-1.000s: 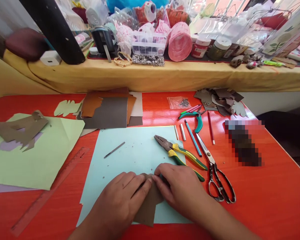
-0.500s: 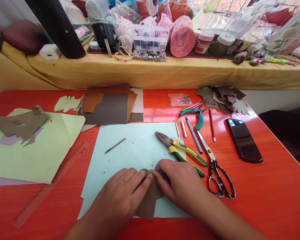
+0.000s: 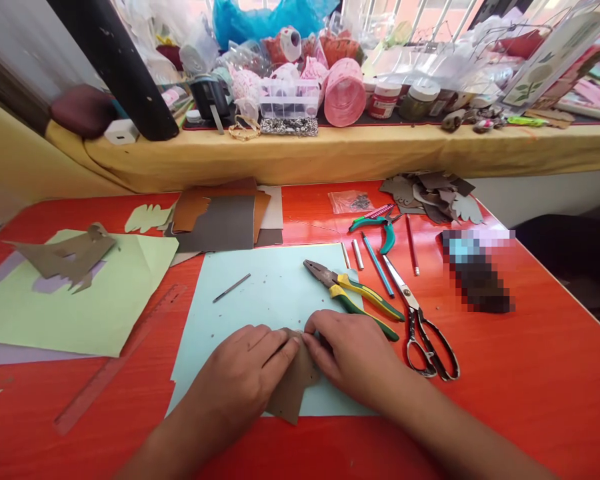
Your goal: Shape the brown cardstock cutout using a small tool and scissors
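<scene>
Over a pale blue sheet [image 3: 260,293], both hands meet at a brown piece of leather-like material [image 3: 289,393]. My left hand [image 3: 250,367] pinches its upper part between thumb and fingers. Close beside it, my right hand [image 3: 347,353] has thumb and fingertips pressed together at the top edge of the same piece; whatever small thing may be between them is hidden. Combination pliers [image 3: 345,293] with green and yellow handles lie just beyond my right hand. A thin dark rod [image 3: 231,288] rests on the sheet ahead of my left hand.
Scissors [image 3: 417,317], a blue pencil [image 3: 379,265] and small teal pliers [image 3: 387,237] lie to the right. A clear ruler [image 3: 115,363] and a green sheet [image 3: 130,293] are left. Brown sheets [image 3: 225,223] and a scrap pile [image 3: 430,197] sit at the back, below a crowded ledge [image 3: 300,153].
The camera view has shifted, showing more of the ledge and window. Both hands keep their grip at the top of the brown piece, with little visible movement.
</scene>
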{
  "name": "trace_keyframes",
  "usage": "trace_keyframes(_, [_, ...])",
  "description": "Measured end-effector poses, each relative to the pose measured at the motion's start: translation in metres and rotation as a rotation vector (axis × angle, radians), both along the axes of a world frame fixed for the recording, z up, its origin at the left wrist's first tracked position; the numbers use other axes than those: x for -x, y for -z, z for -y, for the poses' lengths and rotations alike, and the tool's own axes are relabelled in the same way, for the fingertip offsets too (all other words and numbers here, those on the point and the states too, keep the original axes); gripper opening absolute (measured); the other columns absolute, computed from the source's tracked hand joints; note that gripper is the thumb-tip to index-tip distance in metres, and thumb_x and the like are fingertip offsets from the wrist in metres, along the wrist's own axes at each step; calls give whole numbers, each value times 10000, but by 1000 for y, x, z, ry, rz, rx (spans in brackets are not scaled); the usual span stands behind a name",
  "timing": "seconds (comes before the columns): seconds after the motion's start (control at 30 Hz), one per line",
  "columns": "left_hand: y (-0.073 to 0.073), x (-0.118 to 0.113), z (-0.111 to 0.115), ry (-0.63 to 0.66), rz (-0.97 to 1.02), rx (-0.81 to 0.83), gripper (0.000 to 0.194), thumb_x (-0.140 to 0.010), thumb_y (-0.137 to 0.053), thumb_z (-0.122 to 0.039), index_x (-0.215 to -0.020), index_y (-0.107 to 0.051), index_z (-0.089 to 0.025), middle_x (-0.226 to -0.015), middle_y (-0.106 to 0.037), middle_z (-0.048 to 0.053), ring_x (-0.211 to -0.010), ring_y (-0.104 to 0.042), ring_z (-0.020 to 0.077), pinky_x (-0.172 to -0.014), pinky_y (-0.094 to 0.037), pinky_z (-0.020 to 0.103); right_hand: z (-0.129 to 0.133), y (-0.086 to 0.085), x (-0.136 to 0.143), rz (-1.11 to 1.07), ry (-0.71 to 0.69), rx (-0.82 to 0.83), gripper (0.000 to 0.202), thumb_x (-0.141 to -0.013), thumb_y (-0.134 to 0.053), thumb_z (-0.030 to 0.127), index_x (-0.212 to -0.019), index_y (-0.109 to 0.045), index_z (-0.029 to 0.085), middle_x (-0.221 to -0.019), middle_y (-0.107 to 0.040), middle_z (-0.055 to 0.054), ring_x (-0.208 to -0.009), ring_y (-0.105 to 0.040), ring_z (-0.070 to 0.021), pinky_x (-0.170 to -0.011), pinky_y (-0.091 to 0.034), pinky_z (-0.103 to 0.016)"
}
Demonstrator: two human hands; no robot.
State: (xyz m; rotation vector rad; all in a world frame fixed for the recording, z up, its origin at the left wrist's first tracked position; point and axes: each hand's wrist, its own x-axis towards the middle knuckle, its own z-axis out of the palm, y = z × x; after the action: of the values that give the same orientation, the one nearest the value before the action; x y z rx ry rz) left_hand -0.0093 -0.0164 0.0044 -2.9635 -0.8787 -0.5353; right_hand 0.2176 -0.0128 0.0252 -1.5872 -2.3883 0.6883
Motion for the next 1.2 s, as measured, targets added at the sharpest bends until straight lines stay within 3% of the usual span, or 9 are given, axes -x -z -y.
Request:
trace_keyframes(0.83, [-3, -9, 1, -49, 77, -6, 267, -984, -491, -21, -1163, -675, -93, -1024, -735, 121, -881, -674, 256, -753, -552, 397, 0, 1, 0, -12, 6, 28, 114, -1000, -582, 275, -942, -663, 220, -809, -720, 11, -710, -638, -163, -607, -268, -292])
trace_keyframes(1.2, [-5, -8, -3, -56, 115, 7, 255, -1020, -467, -62, -1183, -660, -92, -993, -742, 114, -836, -659, 244, -709, -531, 371, -2, 0, 0, 6, 0, 39, 126, -1003, -572, 278, -926, -653, 219, -798, -712, 8, -702, -631, -164, -603, -269, -295])
